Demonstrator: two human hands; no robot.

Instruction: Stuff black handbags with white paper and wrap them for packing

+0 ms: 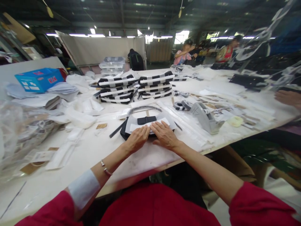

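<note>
A black handbag (pixel 124 133) lies on the white table in front of me, with its thin strap arching behind it. A white sheet (pixel 134 120) covers the top of the bag. On the sheet is a small black wallet-like piece (pixel 146 120), and a folded white padding strip (pixel 138 127) runs along the near side. My left hand (pixel 139 138) is closed over the strip's near edge, fingers together and thumb hidden. Beside it, my right hand (pixel 164 135) presses down on the strip with its fingers stretched out and its thumb apart. The fingertips of both hands almost meet.
Behind the bag stand two stacks of black bags with white wrapping (pixel 117 82). To the right are a grey tape dispenser (pixel 204 117), tape rolls and scattered tags. A blue box (pixel 39 81) and clear plastic (pixel 14 135) lie left. Another person's hand (pixel 288 97) shows far right.
</note>
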